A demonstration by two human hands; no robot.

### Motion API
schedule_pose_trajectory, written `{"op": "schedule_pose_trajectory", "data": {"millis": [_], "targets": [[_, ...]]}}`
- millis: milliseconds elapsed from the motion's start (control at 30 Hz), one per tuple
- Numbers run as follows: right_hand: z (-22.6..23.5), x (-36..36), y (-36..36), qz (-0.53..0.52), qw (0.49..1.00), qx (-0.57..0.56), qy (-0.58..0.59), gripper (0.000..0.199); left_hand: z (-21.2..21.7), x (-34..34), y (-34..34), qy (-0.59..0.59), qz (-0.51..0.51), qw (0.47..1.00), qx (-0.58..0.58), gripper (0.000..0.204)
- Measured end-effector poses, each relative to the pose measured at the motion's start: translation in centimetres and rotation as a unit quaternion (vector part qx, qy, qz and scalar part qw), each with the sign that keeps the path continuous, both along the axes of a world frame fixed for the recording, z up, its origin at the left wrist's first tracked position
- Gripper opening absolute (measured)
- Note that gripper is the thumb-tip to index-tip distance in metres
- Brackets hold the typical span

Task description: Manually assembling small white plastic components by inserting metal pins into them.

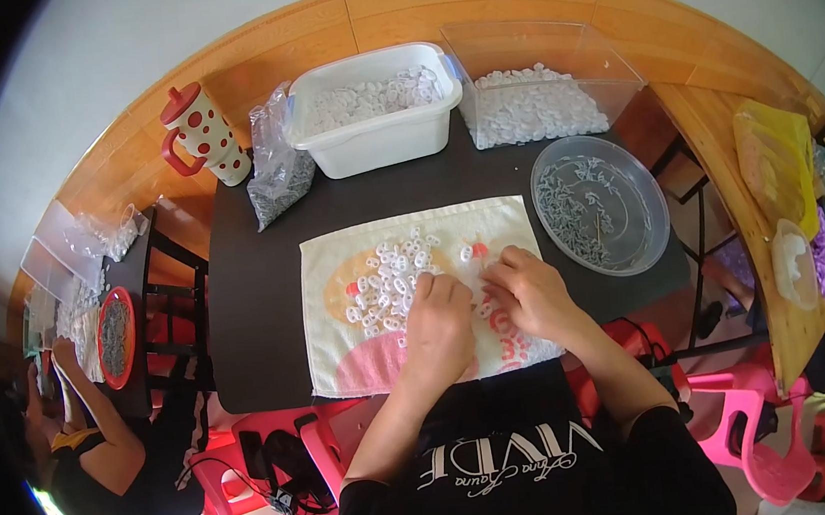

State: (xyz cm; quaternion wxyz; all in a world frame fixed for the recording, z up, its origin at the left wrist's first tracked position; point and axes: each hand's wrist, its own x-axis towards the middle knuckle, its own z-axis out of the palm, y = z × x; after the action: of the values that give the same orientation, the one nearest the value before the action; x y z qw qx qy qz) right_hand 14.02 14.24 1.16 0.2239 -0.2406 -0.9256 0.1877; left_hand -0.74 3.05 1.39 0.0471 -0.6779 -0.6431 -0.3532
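Note:
A patterned towel (322,257) lies on the dark table, with a loose pile of small white plastic pieces with holes (389,275) on it. My left hand (439,320) is closed at the pile's right edge, its fingertips curled in and whatever they hold hidden. To its right, my right hand (529,290) is bent over the towel with thumb and fingers pinched together; anything between them is too small to make out. A few more white pieces lie close to the right hand's fingertips.
Behind the towel stand a white tub (375,141) and a clear bin (557,97) of white pieces. A round clear tray (633,254) of small grey parts sits at right. A bag of grey parts (278,171) and a dotted tumbler (209,138) stand at left. Other people work at side tables.

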Motion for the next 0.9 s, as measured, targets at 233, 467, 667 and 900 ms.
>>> {"op": "schedule_pose_trajectory", "data": {"millis": [233,467,667,900], "targets": [[0.1,-0.5,-0.9,-0.008,0.998,0.05,0.025,0.017,0.5,-0.3,-2.6,-0.702,-0.124,0.701,0.003,0.02],[0.1,-0.4,-0.5,0.015,0.997,0.067,0.022,0.019,-0.3,-0.2,-3.0,-0.829,-0.25,0.499,0.009,0.025],[-0.2,-0.8,-1.0,-0.044,0.995,0.082,-0.028,0.024,-1.3,-0.1,-3.9,-0.777,-0.146,0.612,-0.025,0.024],[0.6,-0.9,-0.5,-0.02,0.999,-0.003,-0.037,0.035,-1.5,0.1,-4.7,-0.626,-0.065,0.771,-0.099,0.017]]}}
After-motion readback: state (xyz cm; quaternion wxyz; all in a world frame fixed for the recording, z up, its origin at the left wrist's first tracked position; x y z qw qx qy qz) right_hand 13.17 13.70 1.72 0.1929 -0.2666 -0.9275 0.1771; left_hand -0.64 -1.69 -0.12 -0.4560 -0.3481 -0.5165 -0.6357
